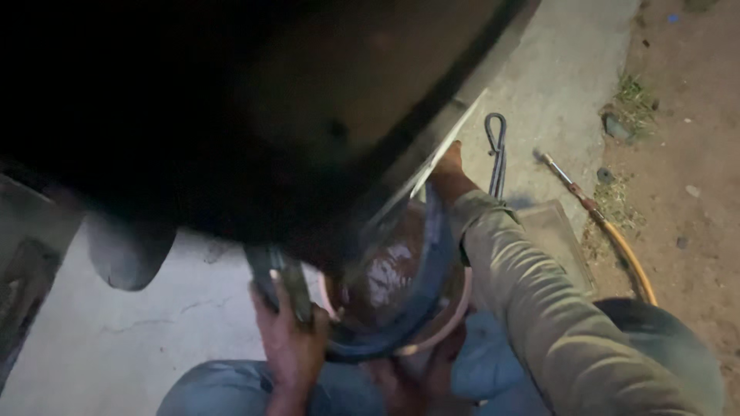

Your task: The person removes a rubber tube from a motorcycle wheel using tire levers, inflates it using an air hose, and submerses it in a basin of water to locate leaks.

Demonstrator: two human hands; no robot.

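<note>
Bucket (401,285), dark blue and round, sits low in the middle of the view, between the person's knees. It has shiny dark brown liquid inside, and a pale pink rim curves around its lower right side.

Far on the left there is a dark gray thing at the edge (23,270), too dim to tell what it is. Next to it, a rounded dark shape (127,250) hangs down over the pale concrete floor (139,331). A very big black shape (231,100) fills the top left of the view and hides a lot.

The left hand (289,339) comes up from the bottom. Its fingers are wrapped tight around a dark flat tool (285,281) that stands just beside the left rim of the bucket. The tool is blurry, so I cannot tell what kind it is.

The right hand (449,173) reaches far up past the bucket, under the edge of the big black shape. The arm wears a gray-green sleeve (539,300). The fingers are hidden, so I cannot tell if they are spread or closed, or if they hold something.

Right beside that hand, a thin metal hook with a loop (496,146) lies on the floor. A flat gray slab (559,239) lies by the sleeve. Further right, a yellow hose with a metal tip (609,227) curves along the brown dirt (694,154), near some small stones and a bit of grass (632,96).
</note>
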